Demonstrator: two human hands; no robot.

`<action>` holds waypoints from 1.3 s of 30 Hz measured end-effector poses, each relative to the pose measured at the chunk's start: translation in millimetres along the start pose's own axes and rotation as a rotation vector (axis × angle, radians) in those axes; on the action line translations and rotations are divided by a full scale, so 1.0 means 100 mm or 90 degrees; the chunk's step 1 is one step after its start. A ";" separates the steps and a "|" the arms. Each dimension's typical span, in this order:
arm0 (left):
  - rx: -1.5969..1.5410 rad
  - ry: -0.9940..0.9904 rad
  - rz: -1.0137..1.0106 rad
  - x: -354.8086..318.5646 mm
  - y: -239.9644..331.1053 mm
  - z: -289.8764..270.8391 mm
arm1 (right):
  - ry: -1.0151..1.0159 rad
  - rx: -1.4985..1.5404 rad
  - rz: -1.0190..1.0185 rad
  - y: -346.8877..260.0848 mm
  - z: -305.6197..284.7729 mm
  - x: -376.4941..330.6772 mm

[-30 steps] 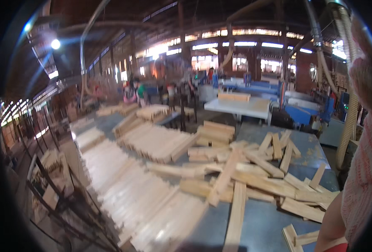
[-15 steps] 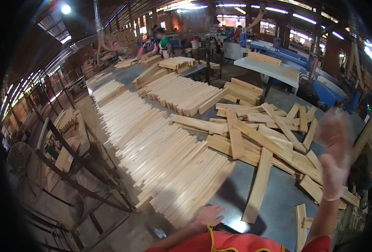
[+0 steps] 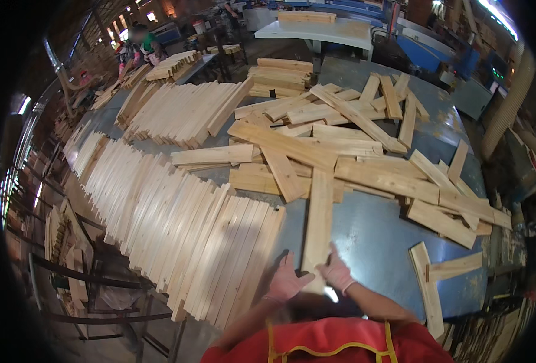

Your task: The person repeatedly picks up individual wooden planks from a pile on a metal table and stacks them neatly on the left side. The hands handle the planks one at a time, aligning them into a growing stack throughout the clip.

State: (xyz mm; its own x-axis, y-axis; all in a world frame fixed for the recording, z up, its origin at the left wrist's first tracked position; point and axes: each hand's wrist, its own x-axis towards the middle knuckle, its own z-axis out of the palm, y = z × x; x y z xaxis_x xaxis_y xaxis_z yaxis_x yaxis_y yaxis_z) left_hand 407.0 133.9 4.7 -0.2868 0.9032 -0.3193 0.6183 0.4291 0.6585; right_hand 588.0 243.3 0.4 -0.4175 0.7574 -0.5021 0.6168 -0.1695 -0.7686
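Note:
A long pale wooden board [image 3: 319, 218] lies on the metal table, its near end pointing toward me. My left hand [image 3: 288, 279], in a light glove, is beside that end on the left. Its fingers are apart and the thumb reaches toward the board. On the other side my gloved right hand [image 3: 337, 272] grips the board's right edge, thumb over the top and fingers along the side. The far end of this board runs under a slanting plank [image 3: 280, 144]. Just left of my left hand begins a long row of narrow strips [image 3: 219, 254] laid side by side.
A loose heap of boards [image 3: 365, 142] covers the table's middle and right. Two crossed pieces [image 3: 428, 272] lie near my right arm. Behind are a second row of strips [image 3: 186, 112] and a white machine table [image 3: 313, 30]. A dark metal rack [image 3: 86, 272] stands left.
My right hand has come down from its raised position onto the board's edge. My left hand has come to the board's left side. The view has swung right and downward.

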 end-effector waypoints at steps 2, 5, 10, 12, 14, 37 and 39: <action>0.056 0.029 -0.042 0.27 0.33 0.04 | -0.090 -0.116 -0.287 0.00 -0.20 0.20; 0.154 -0.038 -0.233 0.38 0.44 0.00 | -0.052 -0.442 -0.238 -1.12 -1.54 0.51; 0.257 0.033 -0.235 0.64 0.60 0.17 | 0.200 -0.737 -0.306 0.04 -2.70 1.73; 0.134 0.031 -0.281 0.83 0.51 0.28 | 0.155 -0.696 -0.196 0.02 -2.72 2.00; 0.089 -0.007 -0.325 0.86 0.71 0.10 | 0.077 -0.665 -0.135 -0.20 -2.69 1.97; -0.181 0.047 -0.048 -0.63 -0.58 -0.15 | 0.110 -0.395 -0.229 -0.20 0.32 -0.08; 0.052 0.213 0.004 -0.73 -0.74 0.06 | 0.111 -0.500 -0.131 -0.31 0.40 0.05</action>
State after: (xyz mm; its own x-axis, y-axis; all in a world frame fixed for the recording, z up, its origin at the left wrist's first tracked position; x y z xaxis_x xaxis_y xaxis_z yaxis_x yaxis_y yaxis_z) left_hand 386.4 36.5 -25.2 -0.4988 0.8642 -0.0660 0.6730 0.4342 0.5988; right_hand 539.9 227.1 6.1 -0.5035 0.8228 -0.2635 0.8526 0.4238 -0.3057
